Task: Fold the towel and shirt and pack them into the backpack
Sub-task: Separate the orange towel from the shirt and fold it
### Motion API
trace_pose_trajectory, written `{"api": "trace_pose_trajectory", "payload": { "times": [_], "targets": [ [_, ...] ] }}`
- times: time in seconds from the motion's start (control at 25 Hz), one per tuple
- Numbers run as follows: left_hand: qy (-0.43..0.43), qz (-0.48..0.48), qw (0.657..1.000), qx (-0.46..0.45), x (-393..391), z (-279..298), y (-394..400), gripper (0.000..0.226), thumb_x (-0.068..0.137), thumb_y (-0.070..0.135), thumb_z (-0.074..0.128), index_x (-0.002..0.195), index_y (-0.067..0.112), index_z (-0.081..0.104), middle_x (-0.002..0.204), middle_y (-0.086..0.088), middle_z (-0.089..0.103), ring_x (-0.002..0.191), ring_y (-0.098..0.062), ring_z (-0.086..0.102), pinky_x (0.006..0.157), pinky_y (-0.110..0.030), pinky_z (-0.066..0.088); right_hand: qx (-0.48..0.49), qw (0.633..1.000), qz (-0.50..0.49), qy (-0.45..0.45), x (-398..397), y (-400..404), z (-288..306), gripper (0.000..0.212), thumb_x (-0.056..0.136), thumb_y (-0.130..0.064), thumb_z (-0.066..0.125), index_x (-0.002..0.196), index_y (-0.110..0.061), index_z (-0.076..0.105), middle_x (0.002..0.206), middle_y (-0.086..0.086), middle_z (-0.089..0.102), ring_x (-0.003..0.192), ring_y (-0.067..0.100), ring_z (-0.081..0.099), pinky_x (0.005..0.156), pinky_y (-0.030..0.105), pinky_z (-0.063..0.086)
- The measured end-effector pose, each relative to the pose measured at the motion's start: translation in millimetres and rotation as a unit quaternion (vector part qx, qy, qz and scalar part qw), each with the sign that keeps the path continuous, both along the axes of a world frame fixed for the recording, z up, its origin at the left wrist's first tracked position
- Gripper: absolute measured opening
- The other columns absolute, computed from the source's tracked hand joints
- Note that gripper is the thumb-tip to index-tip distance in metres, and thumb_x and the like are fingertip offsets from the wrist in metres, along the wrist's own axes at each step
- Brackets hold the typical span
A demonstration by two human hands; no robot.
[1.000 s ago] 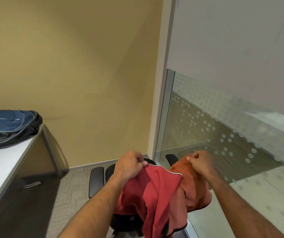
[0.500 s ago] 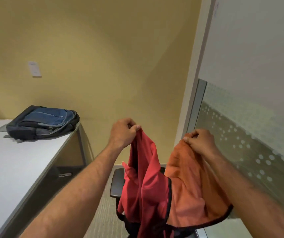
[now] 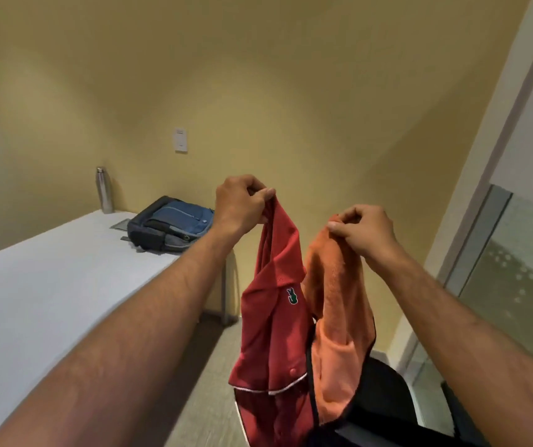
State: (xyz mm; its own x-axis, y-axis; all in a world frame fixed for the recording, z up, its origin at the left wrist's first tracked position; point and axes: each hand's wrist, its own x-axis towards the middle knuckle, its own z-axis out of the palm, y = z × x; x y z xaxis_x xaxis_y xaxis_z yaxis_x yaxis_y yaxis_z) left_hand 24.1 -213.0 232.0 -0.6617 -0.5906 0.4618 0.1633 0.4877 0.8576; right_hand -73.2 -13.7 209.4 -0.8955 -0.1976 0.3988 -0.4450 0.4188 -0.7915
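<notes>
Your left hand (image 3: 241,204) pinches the red shirt (image 3: 273,321) by its top; your right hand (image 3: 367,232) pinches the orange towel (image 3: 339,317). Both hang in the air beside the table (image 3: 49,285). The backpack (image 3: 170,225) lies at the table's far end.

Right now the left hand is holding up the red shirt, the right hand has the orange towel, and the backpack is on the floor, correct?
Not quite. The head view shows the backpack lying on the white table, not the floor. The rest holds: left hand grips the red shirt, right hand the orange towel.
</notes>
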Motion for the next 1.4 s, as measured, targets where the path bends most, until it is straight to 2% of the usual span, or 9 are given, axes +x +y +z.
{"api": "trace_pose_trajectory", "payload": {
  "times": [0.2, 0.32, 0.44, 0.68, 0.8, 0.92, 1.0, 1.2, 1.4],
  "targets": [
    [0.026, 0.020, 0.999, 0.031, 8.3, 17.9, -79.1, 0.013, 0.086, 0.010, 0.074, 0.075, 0.008, 0.069, 0.064, -0.012, 0.070, 0.053, -0.022, 0.070, 0.055, -0.043, 0.062, -0.037, 0.998, 0.060, 0.000, -1.3, -107.9, 20.0, 0.018, 0.069, -0.019, 0.086, 0.067, -0.018, 0.068, 0.078, -0.001, 0.072, 0.080, 0.017, 0.069, 0.078, 0.036, 0.058],
    [0.040, 0.028, 0.998, 0.035, 13.0, 31.2, -131.5, 0.017, 0.087, 0.009, 0.074, 0.071, 0.009, 0.067, 0.063, -0.012, 0.070, 0.055, -0.027, 0.070, 0.056, -0.045, 0.062, -0.058, 0.994, 0.091, -0.005, 2.9, -172.7, 33.4, 0.019, 0.069, -0.018, 0.085, 0.067, -0.019, 0.066, 0.077, -0.003, 0.071, 0.078, 0.015, 0.069, 0.068, 0.032, 0.057],
    [0.059, 0.050, 0.996, 0.038, 18.6, 46.3, -179.9, 0.019, 0.087, 0.009, 0.074, 0.070, 0.011, 0.065, 0.064, -0.011, 0.069, 0.057, -0.027, 0.071, 0.057, -0.045, 0.062, -0.068, 0.991, 0.118, 0.000, 7.3, -233.8, 49.8, 0.018, 0.071, -0.020, 0.084, 0.070, -0.019, 0.066, 0.079, -0.002, 0.071, 0.076, 0.014, 0.069, 0.058, 0.025, 0.049],
    [0.112, 0.075, 0.989, 0.068, 24.7, 78.2, -271.7, 0.019, 0.089, 0.008, 0.071, 0.073, 0.009, 0.061, 0.067, -0.009, 0.064, 0.050, -0.017, 0.064, 0.053, -0.036, 0.060, -0.125, 0.977, 0.175, -0.009, 3.6, -345.8, 76.3, 0.021, 0.067, -0.022, 0.085, 0.064, -0.021, 0.065, 0.074, 0.000, 0.071, 0.076, 0.020, 0.072, 0.062, 0.036, 0.057],
    [0.139, 0.107, 0.981, 0.080, 24.6, 90.3, -323.2, 0.020, 0.089, 0.010, 0.071, 0.073, 0.010, 0.060, 0.074, -0.014, 0.063, 0.054, -0.019, 0.063, 0.053, -0.034, 0.058, -0.137, 0.967, 0.216, -0.015, -2.6, -400.9, 85.1, 0.020, 0.066, -0.024, 0.085, 0.065, -0.021, 0.065, 0.074, 0.000, 0.072, 0.076, 0.022, 0.073, 0.063, 0.040, 0.057],
    [0.166, 0.158, 0.970, 0.079, 26.2, 96.7, -376.2, 0.022, 0.089, 0.011, 0.071, 0.071, 0.011, 0.059, 0.073, -0.013, 0.062, 0.055, -0.020, 0.062, 0.050, -0.029, 0.055, -0.143, 0.954, 0.263, -0.017, -11.8, -458.4, 89.6, 0.020, 0.066, -0.024, 0.086, 0.065, -0.020, 0.066, 0.076, 0.002, 0.073, 0.076, 0.023, 0.073, 0.063, 0.042, 0.058],
    [0.177, 0.191, 0.962, 0.083, 29.6, 95.4, -407.6, 0.022, 0.089, 0.010, 0.071, 0.071, 0.010, 0.058, 0.072, -0.013, 0.062, 0.055, -0.019, 0.062, 0.048, -0.027, 0.054, -0.143, 0.944, 0.297, -0.024, -15.7, -495.1, 89.7, 0.021, 0.068, -0.022, 0.085, 0.065, -0.020, 0.065, 0.075, 0.002, 0.072, 0.075, 0.022, 0.072, 0.060, 0.038, 0.057],
    [0.178, 0.263, 0.943, 0.103, 35.1, 77.0, -470.0, 0.019, 0.090, 0.009, 0.070, 0.074, 0.008, 0.059, 0.071, -0.012, 0.063, 0.057, -0.018, 0.065, 0.047, -0.026, 0.054, -0.124, 0.913, 0.384, -0.054, -18.9, -586.3, 78.6, 0.021, 0.069, -0.020, 0.085, 0.064, -0.021, 0.065, 0.072, 0.000, 0.071, 0.066, 0.015, 0.066, 0.048, 0.023, 0.040],
    [0.173, 0.341, 0.917, 0.110, 47.2, 58.4, -517.4, 0.015, 0.091, 0.011, 0.069, 0.078, 0.008, 0.063, 0.074, -0.010, 0.066, 0.061, -0.017, 0.068, 0.051, -0.026, 0.056, -0.098, 0.882, 0.452, -0.084, -7.7, -661.4, 63.6, 0.019, 0.068, -0.019, 0.086, 0.064, -0.020, 0.067, 0.075, -0.001, 0.074, 0.065, 0.014, 0.068, 0.048, 0.022, 0.040]
  ]
}}
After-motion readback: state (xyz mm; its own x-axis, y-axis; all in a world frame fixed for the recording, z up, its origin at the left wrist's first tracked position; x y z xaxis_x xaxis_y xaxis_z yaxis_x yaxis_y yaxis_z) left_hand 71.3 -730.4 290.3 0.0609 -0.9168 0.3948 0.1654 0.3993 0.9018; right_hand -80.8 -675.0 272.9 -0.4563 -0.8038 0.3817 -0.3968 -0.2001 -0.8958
